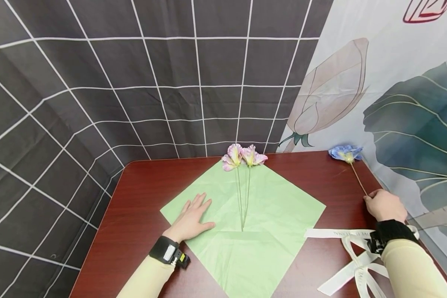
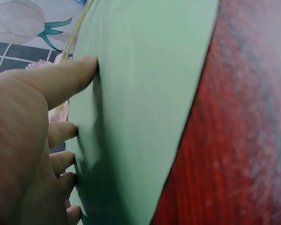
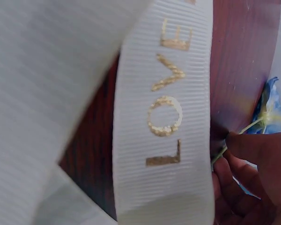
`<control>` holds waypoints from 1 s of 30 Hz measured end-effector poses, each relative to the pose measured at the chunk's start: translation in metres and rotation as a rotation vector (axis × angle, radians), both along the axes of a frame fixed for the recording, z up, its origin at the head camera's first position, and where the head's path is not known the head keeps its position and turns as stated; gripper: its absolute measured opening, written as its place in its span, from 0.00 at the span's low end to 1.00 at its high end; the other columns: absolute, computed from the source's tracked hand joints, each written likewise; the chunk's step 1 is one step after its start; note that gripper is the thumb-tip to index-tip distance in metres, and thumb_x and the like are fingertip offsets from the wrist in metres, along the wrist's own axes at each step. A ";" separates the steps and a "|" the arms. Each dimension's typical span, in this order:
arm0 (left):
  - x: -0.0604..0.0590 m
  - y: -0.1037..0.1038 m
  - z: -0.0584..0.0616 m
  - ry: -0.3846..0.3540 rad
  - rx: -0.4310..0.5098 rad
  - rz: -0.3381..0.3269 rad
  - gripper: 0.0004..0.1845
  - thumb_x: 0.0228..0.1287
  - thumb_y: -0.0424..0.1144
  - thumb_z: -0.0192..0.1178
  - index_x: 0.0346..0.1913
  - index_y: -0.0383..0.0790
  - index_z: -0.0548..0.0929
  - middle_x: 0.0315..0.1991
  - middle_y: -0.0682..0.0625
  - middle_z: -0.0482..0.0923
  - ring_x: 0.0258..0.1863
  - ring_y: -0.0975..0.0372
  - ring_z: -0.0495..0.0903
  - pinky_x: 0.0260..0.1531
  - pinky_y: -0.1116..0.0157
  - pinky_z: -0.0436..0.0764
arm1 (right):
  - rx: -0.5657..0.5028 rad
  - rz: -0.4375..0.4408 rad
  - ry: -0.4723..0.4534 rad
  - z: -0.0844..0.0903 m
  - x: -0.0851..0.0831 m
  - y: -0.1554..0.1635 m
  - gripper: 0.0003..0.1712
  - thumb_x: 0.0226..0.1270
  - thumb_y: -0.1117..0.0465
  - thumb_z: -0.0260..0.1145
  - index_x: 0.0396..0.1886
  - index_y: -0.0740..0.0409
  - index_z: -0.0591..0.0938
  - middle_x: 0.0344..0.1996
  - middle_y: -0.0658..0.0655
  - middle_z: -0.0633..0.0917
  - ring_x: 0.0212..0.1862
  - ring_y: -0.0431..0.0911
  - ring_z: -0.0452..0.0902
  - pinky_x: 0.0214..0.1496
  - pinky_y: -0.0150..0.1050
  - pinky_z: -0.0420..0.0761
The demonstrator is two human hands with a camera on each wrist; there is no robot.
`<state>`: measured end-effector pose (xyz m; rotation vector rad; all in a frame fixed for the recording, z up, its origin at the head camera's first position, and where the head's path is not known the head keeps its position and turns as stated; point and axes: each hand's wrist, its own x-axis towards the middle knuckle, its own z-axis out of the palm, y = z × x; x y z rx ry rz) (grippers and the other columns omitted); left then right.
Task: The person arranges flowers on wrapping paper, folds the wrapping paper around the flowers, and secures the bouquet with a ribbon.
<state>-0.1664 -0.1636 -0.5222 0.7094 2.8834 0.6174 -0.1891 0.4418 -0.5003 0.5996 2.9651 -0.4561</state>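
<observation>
Dark wood surface (image 1: pixel 141 198): left hand (image 1: pixel 192 218) lies flat on green paper (image 1: pixel 268 231); right hand (image 1: pixel 384 204) pinches the blue flower (image 1: pixel 344 153) by its thin, probably light and bendy stem.

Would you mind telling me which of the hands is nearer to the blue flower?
Right. The right hand pinches the stem end of the blue flower at the table's right edge; the left hand lies flat on the green paper, far to its left.

two flowers (image 1: pixel 243 156) lie on a paper sheet (image 1: pixel 275 219) at the middle of the table (image 1: pixel 134 207); a third flower (image 1: pixel 345 154) lies at the far right corner, a ribbon (image 1: pixel 352 265) nearer right.
</observation>
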 end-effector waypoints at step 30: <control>-0.001 0.000 -0.004 -0.011 -0.036 0.008 0.53 0.48 0.70 0.61 0.73 0.44 0.59 0.75 0.44 0.46 0.74 0.50 0.44 0.69 0.45 0.46 | 0.004 0.117 0.040 0.004 -0.010 -0.011 0.20 0.68 0.61 0.48 0.47 0.75 0.76 0.46 0.80 0.75 0.44 0.74 0.70 0.41 0.64 0.73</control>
